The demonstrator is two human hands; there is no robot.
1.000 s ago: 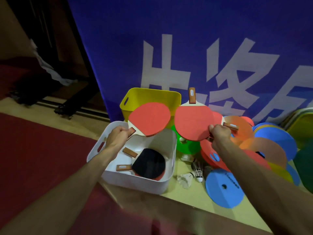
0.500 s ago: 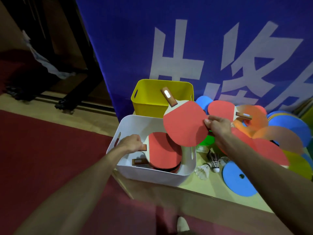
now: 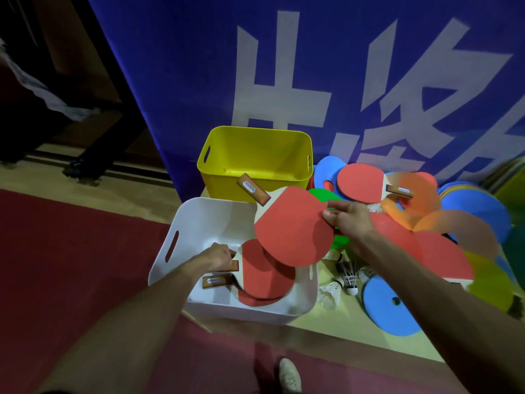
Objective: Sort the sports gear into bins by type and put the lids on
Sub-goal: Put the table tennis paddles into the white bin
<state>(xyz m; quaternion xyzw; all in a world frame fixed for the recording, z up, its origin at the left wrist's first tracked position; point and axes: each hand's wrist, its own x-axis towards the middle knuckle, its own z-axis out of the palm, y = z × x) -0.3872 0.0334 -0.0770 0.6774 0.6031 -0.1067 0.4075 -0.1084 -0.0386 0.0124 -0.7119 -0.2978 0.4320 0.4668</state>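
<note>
Blue fabric banner (image 3: 312, 66) with large white characters fills the background. It hangs behind a pale wooden ledge (image 3: 341, 325) that borders dark red carpet (image 3: 71, 265). At the ledge's near left corner stands an open-topped white plastic bin (image 3: 199, 220) with slot handles. Directly behind the white bin sits an open-topped yellow plastic bin (image 3: 255, 155); whether the two walls touch I cannot tell.

The left hand (image 3: 218, 257) reaches down inside the white bin. Its fingers are curled on the brown handle of a red-faced wooden paddle (image 3: 267, 274), which lies flat on another paddle there. That other paddle's labelled brown handle (image 3: 214, 281) pokes out toward the bin's left wall.

The right hand (image 3: 349, 220) is over the white bin's right rim. Thumb above and fingers below are clamped on the round edge of a second red table tennis paddle (image 3: 292, 231). This paddle is held tilted above the bin's right rear half, with its wooden handle pointing toward the yellow bin.

Just beside the white bin's right wall lie several feather shuttlecocks (image 3: 349, 277), and a green flat disc (image 3: 319, 194) is partly hidden under the raised paddle. Right of the shuttlecocks rests a blue foam disc (image 3: 389, 305) with a centre hole. Farther right of the white bin spreads a heap of flat coloured discs (image 3: 454, 231), with a third red paddle (image 3: 360, 183) lying on its far side. A pale shoe (image 3: 289, 376) stands on the carpet in front of the white bin.
</note>
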